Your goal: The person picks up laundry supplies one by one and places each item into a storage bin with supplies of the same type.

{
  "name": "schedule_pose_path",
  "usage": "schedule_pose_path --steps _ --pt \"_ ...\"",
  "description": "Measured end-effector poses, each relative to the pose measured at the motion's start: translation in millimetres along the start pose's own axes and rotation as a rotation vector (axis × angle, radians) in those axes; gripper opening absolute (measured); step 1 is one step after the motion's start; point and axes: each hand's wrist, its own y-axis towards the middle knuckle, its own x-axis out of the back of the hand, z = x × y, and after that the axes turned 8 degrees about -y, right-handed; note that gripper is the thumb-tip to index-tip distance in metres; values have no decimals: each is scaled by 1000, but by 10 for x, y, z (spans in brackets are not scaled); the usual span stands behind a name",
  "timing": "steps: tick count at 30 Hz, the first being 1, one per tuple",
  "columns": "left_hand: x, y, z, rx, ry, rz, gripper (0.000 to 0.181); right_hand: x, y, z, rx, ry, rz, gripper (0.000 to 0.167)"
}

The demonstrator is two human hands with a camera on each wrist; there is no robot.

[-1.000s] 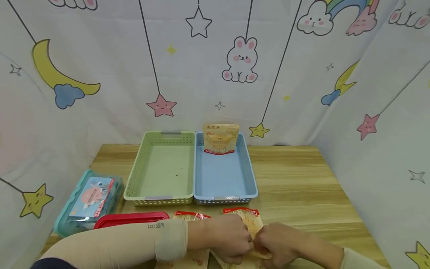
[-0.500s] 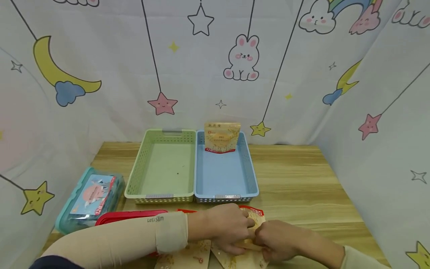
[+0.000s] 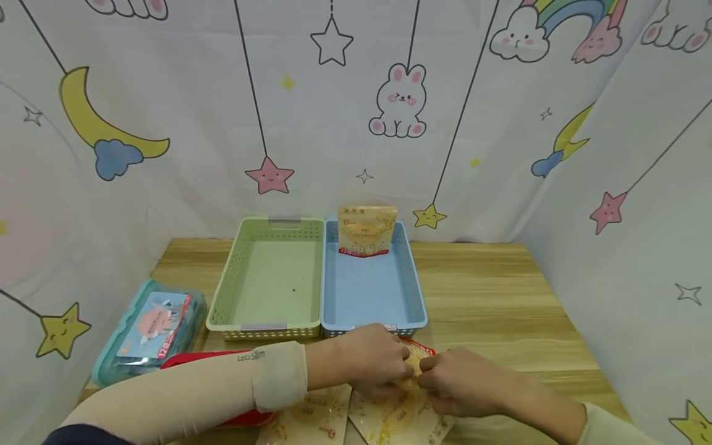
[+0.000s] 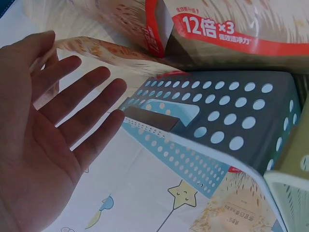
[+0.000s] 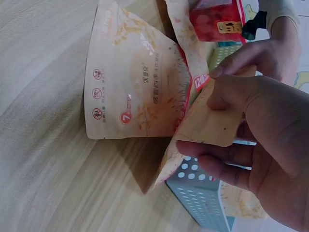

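Both hands meet over a beige pouch with a red edge (image 3: 418, 347), in front of the blue basket. In the right wrist view, the right hand (image 5: 275, 140) pinches the plain end of the held pouch (image 5: 205, 125) between thumb and fingers. Beyond it, the left hand (image 5: 275, 55) pinches the same end. The left wrist view has the left hand (image 4: 58, 130) with thumb and index finger at the pouch edge (image 4: 104, 50), its other fingers extended. Two more beige pouches (image 3: 311, 417) (image 3: 403, 414) lie below the hands, partly covered in the head view.
A green basket (image 3: 264, 334) stands beside the blue basket (image 3: 418, 287), which holds an upright beige pouch (image 3: 367, 232). At left are a teal-lidded box (image 3: 152, 327) and a red item (image 3: 189, 358) partly under the left sleeve. Wooden tabletop (image 3: 484, 290) extends right.
Both hands have shifted slightly away from the body, the left one more. The light strip seen between them half a second ago no longer shows, and more of the lower pouches is visible.
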Motion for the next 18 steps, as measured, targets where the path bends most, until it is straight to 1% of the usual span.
schedule_pose_path --steps 4,7,11,14,17,18 --pt "8 -20 20 6 9 -40 24 20 2 -28 4 -14 -92 30" --pt "30 -39 41 27 0 -41 23 17 -5 -60 -8 -12 -152 30" --pt "59 -60 78 55 -13 -38 25 15 -15 -110 -31 -9 -203 30" --pt "77 -70 130 75 -12 -35 23 34 -19 -139 -70 46 -227 30" --pt "93 -73 214 118 -71 -33 22 69 -19 -157 -148 150 -250 26" --pt "94 -73 246 131 -105 -34 23 79 -18 -162 -177 187 -255 25"
